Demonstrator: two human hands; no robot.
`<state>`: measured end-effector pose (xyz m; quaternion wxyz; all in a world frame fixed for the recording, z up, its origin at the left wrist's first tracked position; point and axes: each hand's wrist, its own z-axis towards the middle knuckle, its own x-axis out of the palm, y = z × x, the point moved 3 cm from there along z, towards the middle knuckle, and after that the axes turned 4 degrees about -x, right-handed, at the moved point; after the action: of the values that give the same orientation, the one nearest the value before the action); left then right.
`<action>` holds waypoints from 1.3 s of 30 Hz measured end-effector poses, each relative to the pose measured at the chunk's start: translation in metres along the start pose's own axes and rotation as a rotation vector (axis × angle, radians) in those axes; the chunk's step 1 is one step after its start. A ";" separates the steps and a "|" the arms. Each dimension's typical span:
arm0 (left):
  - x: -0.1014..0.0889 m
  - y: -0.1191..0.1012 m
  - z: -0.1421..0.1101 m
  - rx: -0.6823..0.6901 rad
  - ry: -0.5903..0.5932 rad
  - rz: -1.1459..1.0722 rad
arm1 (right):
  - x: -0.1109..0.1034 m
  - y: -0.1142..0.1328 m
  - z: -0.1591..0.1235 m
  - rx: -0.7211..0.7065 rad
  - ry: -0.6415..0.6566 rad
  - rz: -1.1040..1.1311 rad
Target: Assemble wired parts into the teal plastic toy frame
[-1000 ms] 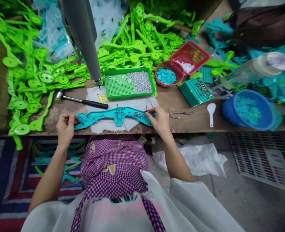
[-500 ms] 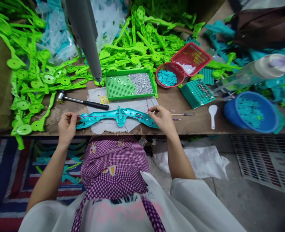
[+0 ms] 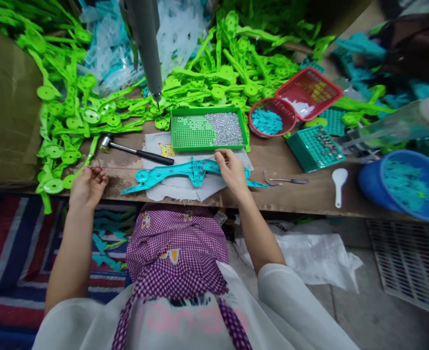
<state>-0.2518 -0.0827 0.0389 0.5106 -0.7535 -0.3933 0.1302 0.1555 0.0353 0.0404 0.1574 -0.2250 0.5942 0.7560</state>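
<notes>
A turquoise plastic bow-shaped part (image 3: 165,173) lies on a pale cloth (image 3: 180,190) at the table's front. Left of it, my left hand (image 3: 87,188) pinches the end of a thin reddish wire (image 3: 121,168), drawn out past the part's left tip and lying along its length. My right hand (image 3: 232,174) is over the part's right arm, thumb and forefinger closed on the wire near the middle; the palm covers some of that arm. Behind the part is a green tray (image 3: 185,148) of small metal screws. A black-handled hammer (image 3: 152,156) lies behind its left half.
A powered screwdriver (image 3: 150,63) hangs above the tray. Lime-green parts (image 3: 217,75) are heaped behind. Rightward are red baskets (image 3: 272,133), a teal block with metal pieces (image 3: 314,148), a thin screwdriver (image 3: 289,181), a white spoon (image 3: 339,182) and a blue bowl (image 3: 374,182).
My left hand has moved left off the part's tip, drawing the wire out. My right hand has shifted inward along the part towards its middle. The view has swung slightly left.
</notes>
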 end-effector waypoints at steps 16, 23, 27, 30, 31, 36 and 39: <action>-0.021 -0.007 -0.008 1.201 0.352 1.420 | 0.004 0.004 -0.041 -0.181 -0.080 -0.588; -0.001 -0.026 -0.008 0.815 0.452 1.301 | 0.002 -0.004 -0.042 -0.202 -0.112 -0.574; 0.009 -0.042 -0.007 0.906 0.182 1.107 | -0.010 0.011 -0.046 -0.211 -0.141 -0.460; 0.033 -0.064 0.012 0.996 0.042 1.017 | -0.022 0.048 -0.057 -0.332 -0.273 -0.407; 0.044 -0.072 0.024 1.002 0.019 1.014 | -0.022 0.062 -0.060 -0.399 -0.297 -0.384; 0.073 -0.099 0.089 0.905 -0.147 1.096 | 0.017 0.090 -0.064 -0.680 0.004 -0.346; 0.072 -0.098 0.107 0.868 -0.162 1.191 | 0.037 0.077 -0.065 -0.671 0.193 -0.364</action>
<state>-0.3138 0.0579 0.0916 0.5750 -0.5575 0.1324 0.5839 0.0951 -0.0475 0.0722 0.1500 -0.4355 0.2763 0.8435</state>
